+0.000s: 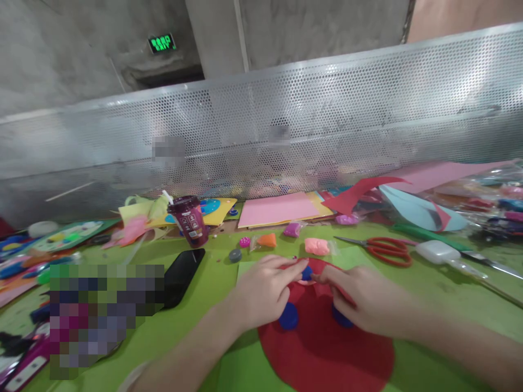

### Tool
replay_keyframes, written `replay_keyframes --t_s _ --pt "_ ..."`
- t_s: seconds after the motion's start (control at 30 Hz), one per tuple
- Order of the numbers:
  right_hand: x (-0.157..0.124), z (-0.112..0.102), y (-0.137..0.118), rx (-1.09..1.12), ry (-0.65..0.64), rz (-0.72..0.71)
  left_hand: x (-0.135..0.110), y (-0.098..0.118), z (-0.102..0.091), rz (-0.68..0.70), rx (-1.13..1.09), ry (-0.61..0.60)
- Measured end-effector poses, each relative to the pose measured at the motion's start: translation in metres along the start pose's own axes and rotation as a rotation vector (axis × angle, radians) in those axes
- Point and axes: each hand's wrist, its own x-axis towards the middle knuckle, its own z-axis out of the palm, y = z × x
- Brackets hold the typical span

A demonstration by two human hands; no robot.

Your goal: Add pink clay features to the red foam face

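Observation:
A round red paper shape (327, 351) lies on the green table in front of me. On its upper part is a small blue clay piece (306, 273), with a pale pink rim showing beneath it. My left hand (267, 288) touches this piece from the left, index finger stretched and the other fingers curled. From the right, the fingertips of my right hand (363, 296) press against its edge. Lower on the red paper, a blue clay disc (289, 316) sits beside my left hand. Another blue disc (341, 316) is partly hidden under my right hand.
Beyond the hands lie packets of orange clay (267, 240) and pink clay (316, 246). Red-handled scissors (388, 250) rest at the right. A black phone (183, 276) and a purple cup (188, 220) stand left. Paper sheets (278, 208) line the perforated metal barrier (253, 125).

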Motion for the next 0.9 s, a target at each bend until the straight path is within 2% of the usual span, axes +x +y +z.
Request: replay_keyframes --t_s 0.13,0.33,0.47,0.73,0.9 --pt "0.0 0.0 -0.002 -0.067 -0.105 -0.026 0.0 -0.002 0.003 -0.057 0.003 0.005" --pt "-0.001 0.002 -0.001 -0.088 -0.088 -0.082 0.001 -0.002 0.009 -0.204 -0.101 -0.02" --pt "0.001 0.006 -0.002 -0.078 -0.065 -0.127 0.001 -0.001 0.008 -0.221 -0.142 -0.05" --pt "0.003 0.007 -0.004 -0.031 -0.077 -0.126 0.0 0.0 0.007 -0.301 -0.171 -0.128" --pt "0.002 0.01 0.0 -0.038 -0.054 -0.124 0.0 0.003 0.007 -0.288 -0.218 -0.088"
